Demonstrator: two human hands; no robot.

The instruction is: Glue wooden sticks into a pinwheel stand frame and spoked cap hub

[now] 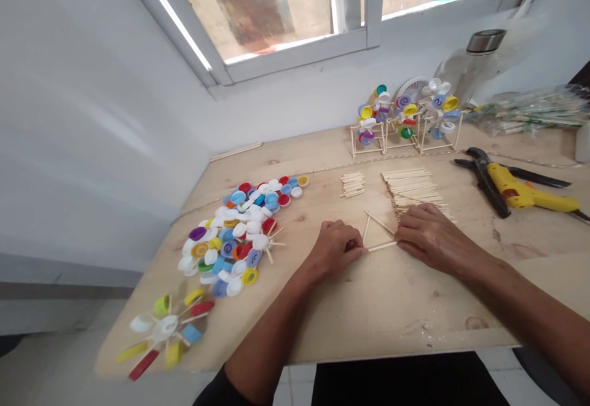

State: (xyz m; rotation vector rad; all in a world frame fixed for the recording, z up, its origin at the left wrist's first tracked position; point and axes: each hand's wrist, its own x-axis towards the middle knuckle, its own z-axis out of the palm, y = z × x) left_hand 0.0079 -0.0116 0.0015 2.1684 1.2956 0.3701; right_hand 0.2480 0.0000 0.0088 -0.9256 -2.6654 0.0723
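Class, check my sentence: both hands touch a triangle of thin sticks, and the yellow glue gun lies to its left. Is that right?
Not left: the head view shows the yellow glue gun to the right of the triangle of thin sticks. The rest stands.

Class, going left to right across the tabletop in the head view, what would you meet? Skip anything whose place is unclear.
Bottle-cap wheel, pile of bottle caps, left hand, three thin sticks, right hand, yellow glue gun.

Hands (340, 246) palm-down, fingers (356, 250) bent, forearms (282, 317) angled inward.
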